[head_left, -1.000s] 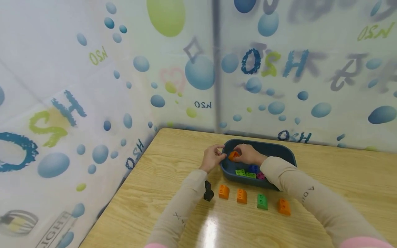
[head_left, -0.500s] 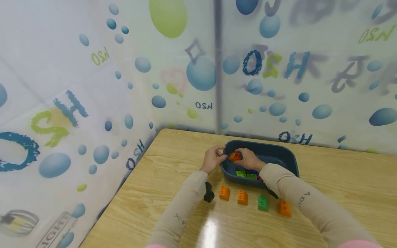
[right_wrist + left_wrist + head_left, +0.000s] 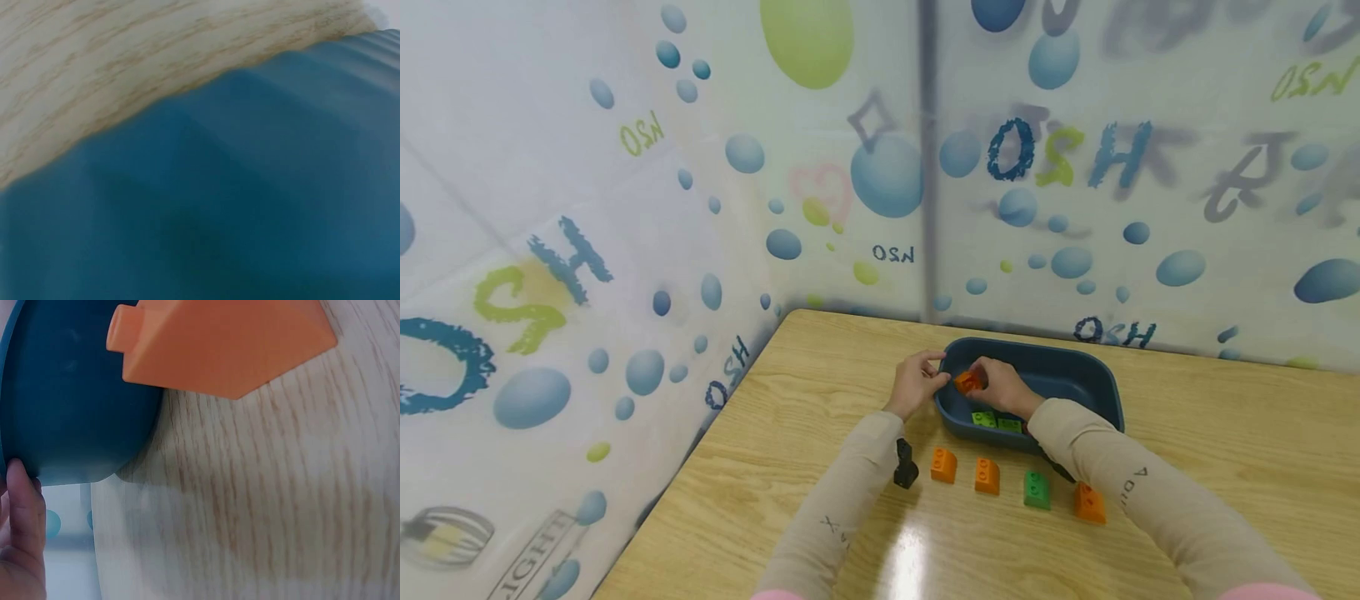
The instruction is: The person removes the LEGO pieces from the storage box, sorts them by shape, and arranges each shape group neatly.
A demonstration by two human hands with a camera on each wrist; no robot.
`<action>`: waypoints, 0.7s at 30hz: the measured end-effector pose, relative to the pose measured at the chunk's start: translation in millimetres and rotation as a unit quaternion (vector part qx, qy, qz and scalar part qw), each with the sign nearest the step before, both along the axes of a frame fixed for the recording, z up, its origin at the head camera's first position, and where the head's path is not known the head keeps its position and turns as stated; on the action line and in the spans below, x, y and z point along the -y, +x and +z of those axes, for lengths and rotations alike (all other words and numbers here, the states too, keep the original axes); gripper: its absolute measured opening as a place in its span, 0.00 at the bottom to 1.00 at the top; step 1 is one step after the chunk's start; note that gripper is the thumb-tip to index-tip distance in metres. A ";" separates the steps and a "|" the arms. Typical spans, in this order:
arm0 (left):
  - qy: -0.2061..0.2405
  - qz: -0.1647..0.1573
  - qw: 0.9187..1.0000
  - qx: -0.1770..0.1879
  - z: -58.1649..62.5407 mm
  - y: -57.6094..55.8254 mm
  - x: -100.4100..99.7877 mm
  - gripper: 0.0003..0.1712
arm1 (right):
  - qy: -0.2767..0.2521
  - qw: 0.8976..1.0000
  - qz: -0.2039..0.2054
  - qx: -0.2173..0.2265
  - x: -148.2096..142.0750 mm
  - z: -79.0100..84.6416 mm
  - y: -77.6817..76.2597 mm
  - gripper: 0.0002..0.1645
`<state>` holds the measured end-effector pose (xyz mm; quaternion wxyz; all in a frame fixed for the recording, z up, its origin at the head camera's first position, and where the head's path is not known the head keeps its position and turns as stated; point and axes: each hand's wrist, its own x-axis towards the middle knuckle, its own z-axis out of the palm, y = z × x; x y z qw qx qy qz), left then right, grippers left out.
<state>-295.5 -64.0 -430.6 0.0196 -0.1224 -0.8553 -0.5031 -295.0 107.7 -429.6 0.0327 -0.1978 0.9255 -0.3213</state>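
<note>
A dark blue plastic bin [image 3: 1030,344] stands on the table. My left hand [image 3: 916,387] holds its left end, thumb and fingers at the rim; in the left wrist view, fingers [image 3: 26,509] lie against the bin wall [image 3: 69,400]. Inside the bin's left part, my right hand [image 3: 1006,388] pinches an orange toy building block [image 3: 967,382] between thumb and fingers. Light green blocks [image 3: 983,419] lie below that hand, near the bin's front wall. Only the bin's side [image 3: 219,206] and the table show in the right wrist view; the hand is out of it.
In front of the bin a row of blocks sits on the wooden table [image 3: 820,367]: an orange block [image 3: 943,465], another orange block [image 3: 987,476], a green block [image 3: 1037,489] and one more orange block [image 3: 1090,503] by the right sleeve. A patterned wall [image 3: 700,167] stands behind.
The orange block has turned in my right hand's fingers and sits slightly lower. My right forearm has shifted and now hides the blue and pink blocks in the bin. The left hand stays at the rim.
</note>
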 end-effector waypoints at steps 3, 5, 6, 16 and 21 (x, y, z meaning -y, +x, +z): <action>0.004 -0.003 1.000 0.001 -0.2 0.6 0.7 0.20 | -0.007 1.000 -0.001 0.008 2.0 -0.2 0.2 0.18; 0.004 -0.004 1.000 0.003 0.3 1.1 0.6 0.20 | -0.009 1.000 -0.001 0.003 3.4 -0.7 0.6 0.17; 0.002 -0.004 1.000 0.003 0.3 1.2 0.8 0.20 | -0.010 1.000 0.000 -0.002 4.0 -1.0 0.9 0.17; -0.002 -0.005 1.000 -0.001 1.3 1.3 0.6 0.20 | -0.012 0.999 -0.001 -0.030 7.2 -6.2 0.1 0.16; -0.001 -0.004 1.000 0.001 0.1 0.6 0.7 0.19 | -0.003 1.000 -0.007 -0.026 7.9 -5.5 -0.1 0.14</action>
